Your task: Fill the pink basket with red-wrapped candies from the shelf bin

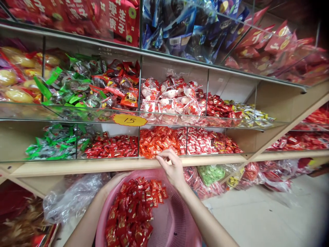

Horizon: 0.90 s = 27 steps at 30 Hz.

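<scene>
My left hand (117,181) is at the far left rim of a pink plastic basket (104,209) and holds it, its fingers mostly hidden by the rim. Red wrapped candies (133,212) fill the basket's left side, with a few orange-red ones at the top right. My right hand (172,168) is over the basket's far edge, at the front lip of the bottom shelf. Its thumb and fingertips are pinched together beside a pile of orange-red wrapped candies (160,139); what they pinch, if anything, is too small to make out.
Glass-divided shelves hold red candies (113,145), green-wrapped sweets (55,142) and white-and-red packets (172,94). A yellow tag (130,119) reads 15. The wooden shelf edge (102,166) runs just beyond the basket. Clear plastic bags (73,197) and bagged candy (212,173) lie below.
</scene>
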Each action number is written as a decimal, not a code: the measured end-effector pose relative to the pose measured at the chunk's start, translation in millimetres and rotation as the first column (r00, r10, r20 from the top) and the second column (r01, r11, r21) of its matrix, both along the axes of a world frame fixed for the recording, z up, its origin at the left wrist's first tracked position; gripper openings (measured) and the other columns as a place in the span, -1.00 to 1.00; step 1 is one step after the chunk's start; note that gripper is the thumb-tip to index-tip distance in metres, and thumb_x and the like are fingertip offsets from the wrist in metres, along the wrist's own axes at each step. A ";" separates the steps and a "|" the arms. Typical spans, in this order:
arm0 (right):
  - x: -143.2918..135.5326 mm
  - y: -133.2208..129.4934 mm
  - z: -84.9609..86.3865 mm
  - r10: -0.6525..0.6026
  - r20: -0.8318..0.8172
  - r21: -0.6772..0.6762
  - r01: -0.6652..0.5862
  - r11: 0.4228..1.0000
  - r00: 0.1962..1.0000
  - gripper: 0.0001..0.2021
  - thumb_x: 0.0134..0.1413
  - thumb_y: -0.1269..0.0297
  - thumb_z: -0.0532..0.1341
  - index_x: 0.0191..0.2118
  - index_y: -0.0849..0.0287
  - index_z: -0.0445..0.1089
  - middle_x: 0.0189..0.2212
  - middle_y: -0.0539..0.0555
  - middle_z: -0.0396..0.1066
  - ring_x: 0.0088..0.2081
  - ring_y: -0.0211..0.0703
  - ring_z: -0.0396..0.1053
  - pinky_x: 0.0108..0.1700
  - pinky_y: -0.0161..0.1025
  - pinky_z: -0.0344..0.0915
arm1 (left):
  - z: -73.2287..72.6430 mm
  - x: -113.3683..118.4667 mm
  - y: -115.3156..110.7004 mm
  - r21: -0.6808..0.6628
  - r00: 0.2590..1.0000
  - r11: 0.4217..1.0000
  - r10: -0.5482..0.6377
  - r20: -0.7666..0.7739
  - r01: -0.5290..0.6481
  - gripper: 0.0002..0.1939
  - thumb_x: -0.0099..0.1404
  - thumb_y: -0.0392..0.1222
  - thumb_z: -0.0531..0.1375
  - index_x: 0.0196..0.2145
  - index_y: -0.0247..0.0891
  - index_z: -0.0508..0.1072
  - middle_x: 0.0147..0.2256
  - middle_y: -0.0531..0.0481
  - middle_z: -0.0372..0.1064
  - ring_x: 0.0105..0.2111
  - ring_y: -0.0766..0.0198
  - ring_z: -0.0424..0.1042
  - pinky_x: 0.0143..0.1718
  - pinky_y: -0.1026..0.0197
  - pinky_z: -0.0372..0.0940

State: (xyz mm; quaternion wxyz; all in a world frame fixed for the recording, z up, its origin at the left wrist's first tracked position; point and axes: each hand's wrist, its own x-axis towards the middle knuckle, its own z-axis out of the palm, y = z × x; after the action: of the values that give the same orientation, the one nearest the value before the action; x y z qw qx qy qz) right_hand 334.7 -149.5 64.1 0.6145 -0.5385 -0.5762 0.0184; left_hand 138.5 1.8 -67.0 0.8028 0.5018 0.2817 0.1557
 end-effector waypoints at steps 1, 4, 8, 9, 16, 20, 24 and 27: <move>0.0 -9.2 -2.0 0.038 0.000 -0.039 -0.038 0.999 0.999 -0.91 0.11 0.28 0.19 -0.34 0.13 0.42 -0.39 0.02 0.35 -0.36 -0.23 0.28 -0.34 -0.29 0.21 | -1.7 0.3 0.6 0.002 1.000 1.000 0.000 0.005 0.000 -0.68 0.24 -0.10 0.17 -0.09 -0.33 0.41 -0.06 -0.12 0.40 -0.04 0.13 0.37 0.08 -0.09 0.14; 4.4 -28.9 -16.2 0.169 -0.003 -0.225 -0.166 0.960 0.986 -0.88 0.12 0.24 0.19 -0.34 0.14 0.42 -0.35 0.05 0.35 -0.31 -0.22 0.29 -0.29 -0.28 0.22 | -3.4 1.7 1.5 0.012 1.000 1.000 -0.004 -0.001 0.004 -0.67 0.24 -0.10 0.18 -0.09 -0.32 0.41 -0.05 -0.13 0.39 -0.04 0.12 0.36 0.07 -0.10 0.14; 17.0 -36.5 -54.4 0.269 -0.108 -0.555 -0.283 0.783 0.957 -0.85 0.10 0.22 0.18 -0.41 0.17 0.38 -0.53 -0.03 0.30 -0.48 -0.28 0.22 -0.43 -0.33 0.15 | 2.1 2.6 -0.5 0.048 1.000 0.999 0.000 0.009 -0.001 -0.68 0.23 -0.12 0.18 -0.08 -0.32 0.41 -0.01 -0.12 0.36 0.00 0.10 0.33 0.08 -0.11 0.13; 20.8 -35.9 -66.2 0.280 -0.148 -0.614 -0.310 0.726 0.948 -0.84 0.08 0.22 0.18 -0.43 0.18 0.36 -0.59 -0.06 0.25 -0.54 -0.30 0.16 -0.49 -0.35 0.10 | 3.8 2.5 -1.2 0.057 1.000 0.998 -0.001 0.014 0.000 -0.67 0.23 -0.12 0.18 -0.08 -0.32 0.40 -0.01 -0.12 0.35 0.01 0.09 0.32 0.09 -0.11 0.12; 44.2 -19.0 -129.3 0.284 -0.266 -0.784 -0.379 0.492 0.921 -0.87 -0.11 0.39 0.21 -0.58 0.21 0.28 -0.67 -0.10 0.19 -0.61 -0.36 0.10 -0.56 -0.39 0.05 | 0.6 -0.5 1.4 0.123 1.000 0.992 -0.001 -0.008 0.002 -0.67 0.24 -0.10 0.17 -0.09 -0.33 0.41 -0.02 -0.12 0.36 0.02 0.09 0.30 0.12 -0.13 0.06; 46.5 -7.2 -139.4 0.251 -0.288 -0.840 -0.370 0.398 0.924 -0.91 -0.13 0.41 0.21 -0.57 0.23 0.32 -0.68 -0.09 0.23 -0.62 -0.36 0.15 -0.58 -0.41 0.10 | -1.8 -1.4 3.7 0.152 1.000 0.988 0.004 -0.014 -0.001 -0.67 0.23 -0.09 0.18 -0.09 -0.32 0.41 -0.01 -0.12 0.35 0.04 0.09 0.28 0.14 -0.14 0.02; 40.7 1.0 -143.9 0.241 -0.249 -0.878 -0.323 0.352 0.938 -0.94 -0.12 0.46 0.21 -0.54 0.25 0.36 -0.63 -0.06 0.30 -0.59 -0.36 0.21 -0.55 -0.41 0.15 | 1.7 -1.4 2.5 0.133 1.000 0.991 -0.006 -0.026 0.010 -0.66 0.24 -0.09 0.17 -0.08 -0.32 0.40 -0.01 -0.13 0.35 0.02 0.09 0.30 0.12 -0.13 0.06; 34.6 3.9 -148.2 0.243 -0.193 -0.898 -0.271 0.346 0.951 -0.91 -0.13 0.53 0.18 -0.55 0.25 0.37 -0.62 -0.05 0.31 -0.57 -0.35 0.22 -0.54 -0.41 0.14 | 4.7 -1.0 1.0 0.105 0.999 0.994 -0.010 -0.031 0.013 -0.66 0.24 -0.09 0.17 -0.08 -0.32 0.40 -0.01 -0.13 0.34 0.01 0.09 0.31 0.10 -0.12 0.09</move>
State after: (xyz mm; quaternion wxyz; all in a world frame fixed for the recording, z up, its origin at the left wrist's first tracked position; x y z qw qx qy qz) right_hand 369.3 -145.7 -84.1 0.2123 -0.6893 -0.5391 0.4349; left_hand 137.4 2.7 -62.4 0.7718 0.5474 0.2824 0.1581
